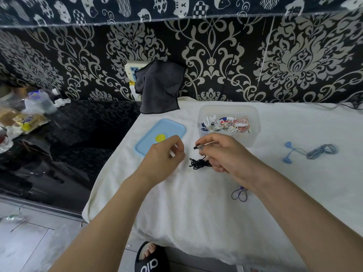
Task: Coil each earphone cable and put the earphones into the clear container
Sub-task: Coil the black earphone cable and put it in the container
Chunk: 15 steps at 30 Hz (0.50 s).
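Note:
My right hand (224, 152) grips a black earphone set (199, 163) just above the white towel, its cable bunched in a small coil and one earbud sticking out between my fingertips. My left hand (167, 154) hovers a short way to the left with curled fingers, holding nothing that I can see. Behind my right hand stands the clear container (253, 116), holding several coiled white and red earphones. A blue earphone set (312, 153) lies coiled on the towel at the right. A small purple cable loop (238, 194) shows under my right forearm.
The container's light blue lid (151, 140) with a yellow disc lies left of the container. A dark grey cloth (160, 89) hangs at the back. A black glossy table (68, 138) with snack packets and bottles lies to the left. The white towel (196, 213) covers the work surface.

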### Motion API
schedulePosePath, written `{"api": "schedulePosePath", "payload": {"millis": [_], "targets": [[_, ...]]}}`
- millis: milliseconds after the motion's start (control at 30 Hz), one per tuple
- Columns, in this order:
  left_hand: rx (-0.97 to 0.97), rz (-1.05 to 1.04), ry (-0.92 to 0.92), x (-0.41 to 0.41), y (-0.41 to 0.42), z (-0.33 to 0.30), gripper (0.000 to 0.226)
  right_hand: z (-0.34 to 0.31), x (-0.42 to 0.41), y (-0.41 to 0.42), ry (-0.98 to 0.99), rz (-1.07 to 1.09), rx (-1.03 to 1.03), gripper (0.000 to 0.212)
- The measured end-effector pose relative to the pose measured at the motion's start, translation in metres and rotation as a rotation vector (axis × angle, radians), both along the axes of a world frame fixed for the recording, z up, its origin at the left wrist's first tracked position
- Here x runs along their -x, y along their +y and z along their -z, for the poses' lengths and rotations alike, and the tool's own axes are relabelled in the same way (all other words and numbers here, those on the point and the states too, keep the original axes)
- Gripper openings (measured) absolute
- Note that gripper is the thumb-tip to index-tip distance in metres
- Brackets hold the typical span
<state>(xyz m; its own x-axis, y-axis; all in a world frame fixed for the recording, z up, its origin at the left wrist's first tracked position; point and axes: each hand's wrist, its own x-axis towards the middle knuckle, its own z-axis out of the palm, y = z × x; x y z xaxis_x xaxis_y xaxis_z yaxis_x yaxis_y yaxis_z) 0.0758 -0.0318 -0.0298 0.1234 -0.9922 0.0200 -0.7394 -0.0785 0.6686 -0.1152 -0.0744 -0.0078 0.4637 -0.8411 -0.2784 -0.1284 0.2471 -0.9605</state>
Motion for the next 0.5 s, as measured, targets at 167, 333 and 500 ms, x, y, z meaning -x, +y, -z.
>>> {"api": "schedulePosePath", "payload": {"millis": [167,333,500], "targets": [[-0.022,-0.009,0.206,0.009,0.002,-0.017,0.011,-0.003,0.005,0.000,-0.049,0.056,0.025,0.010],[-0.018,-0.039,0.454,0.023,0.006,-0.036,0.015,-0.003,0.009,-0.002,-0.068,0.109,0.120,0.013],[-0.020,-0.064,0.582,0.029,0.006,-0.039,0.015,-0.005,0.011,0.000,-0.067,0.124,0.174,0.011]]}}
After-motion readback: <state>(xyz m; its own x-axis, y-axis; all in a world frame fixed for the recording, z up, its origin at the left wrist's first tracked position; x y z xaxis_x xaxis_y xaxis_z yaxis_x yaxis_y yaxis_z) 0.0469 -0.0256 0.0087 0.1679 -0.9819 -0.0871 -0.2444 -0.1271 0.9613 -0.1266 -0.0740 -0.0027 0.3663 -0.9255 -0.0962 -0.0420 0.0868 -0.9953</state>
